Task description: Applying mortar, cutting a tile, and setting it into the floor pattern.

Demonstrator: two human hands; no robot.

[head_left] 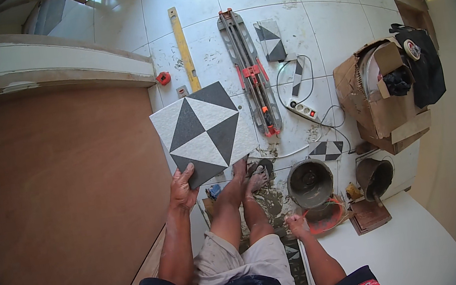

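My left hand (184, 188) grips a square tile (186, 126) by its lower left edge, thumb on the face. The tile has black and white triangles and is held up tilted above the floor, in front of my legs. My right hand (297, 225) hangs low beside an orange bucket (327, 217), its fingers curled. Whether something is in them I cannot make out. Just beyond that bucket stands a round grey bucket (310, 182) with wet-looking grey residue inside.
A tile cutter (254, 77), yellow spirit level (184, 49) and red tape measure (163, 78) lie on the white floor. Right of them are a patterned tile (271, 42), a power strip (301, 110) with cable and a cardboard box (370, 93). A brown door (70, 182) stands left; a dark pail (374, 178) right.
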